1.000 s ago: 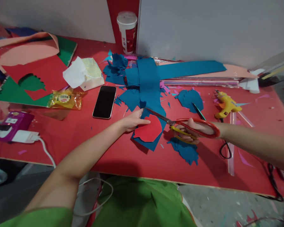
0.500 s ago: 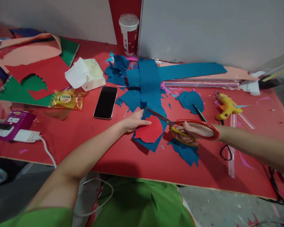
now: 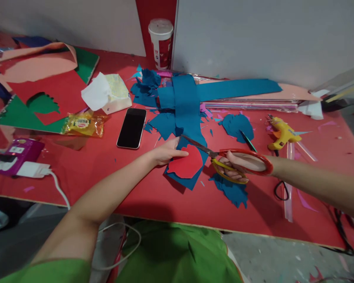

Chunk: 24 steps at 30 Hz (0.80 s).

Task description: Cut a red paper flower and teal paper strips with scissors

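Observation:
My left hand (image 3: 166,151) pinches a red paper shape (image 3: 186,162) together with the blue sheet (image 3: 191,179) under it, just above the red table (image 3: 153,196). My right hand (image 3: 235,167) grips red and yellow scissors (image 3: 224,157). Their blades run along the upper edge of the red shape, cutting into the blue sheet. A long blue strip (image 3: 185,102) stretches from the sheet toward the back wall.
A black phone (image 3: 131,127), tissue pack (image 3: 109,92) and snack packet (image 3: 82,124) lie to the left. A yellow glue gun (image 3: 281,133) and glue sticks (image 3: 288,184) lie right. A paper cup (image 3: 161,41) stands at the back. Blue scraps (image 3: 231,190) lie about.
Both hands and the scissors have stayed in nearly the same place. The view shifted slightly; the scissor handles look a little closer together.

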{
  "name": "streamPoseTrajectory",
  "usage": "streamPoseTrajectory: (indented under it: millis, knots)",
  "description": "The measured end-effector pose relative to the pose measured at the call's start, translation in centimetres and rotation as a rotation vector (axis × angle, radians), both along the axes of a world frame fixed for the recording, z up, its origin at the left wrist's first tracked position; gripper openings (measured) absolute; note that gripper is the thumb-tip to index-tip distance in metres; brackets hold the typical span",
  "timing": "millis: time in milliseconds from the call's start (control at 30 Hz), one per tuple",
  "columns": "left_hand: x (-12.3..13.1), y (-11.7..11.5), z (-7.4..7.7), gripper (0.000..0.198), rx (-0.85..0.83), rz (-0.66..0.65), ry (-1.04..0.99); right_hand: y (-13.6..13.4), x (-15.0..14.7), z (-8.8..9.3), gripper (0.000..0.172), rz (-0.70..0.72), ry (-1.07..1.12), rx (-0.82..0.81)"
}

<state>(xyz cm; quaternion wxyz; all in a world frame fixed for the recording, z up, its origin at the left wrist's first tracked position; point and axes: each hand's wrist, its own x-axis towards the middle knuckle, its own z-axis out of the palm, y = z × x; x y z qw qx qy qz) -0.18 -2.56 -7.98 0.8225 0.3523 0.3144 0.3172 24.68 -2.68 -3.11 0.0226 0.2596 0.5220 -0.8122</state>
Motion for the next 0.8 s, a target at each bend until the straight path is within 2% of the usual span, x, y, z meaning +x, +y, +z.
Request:
streamPoseTrajectory:
  millis: [367, 667, 800]
  knots:
    - [0.0, 0.0, 0.0, 0.062, -0.005, -0.015, -0.012, 0.1, 0.7, -0.8, 0.048, -0.023, -0.018, -0.048]
    - [-0.1, 0.1, 0.0, 0.064, -0.006, -0.035, -0.019, 0.3, -0.1, 0.7, 0.051, -0.027, -0.114, 0.009]
    - [0.0, 0.2, 0.1, 0.065, -0.003, -0.054, -0.018, 0.3, -0.2, 1.4, 0.051, -0.054, -0.251, 0.017]
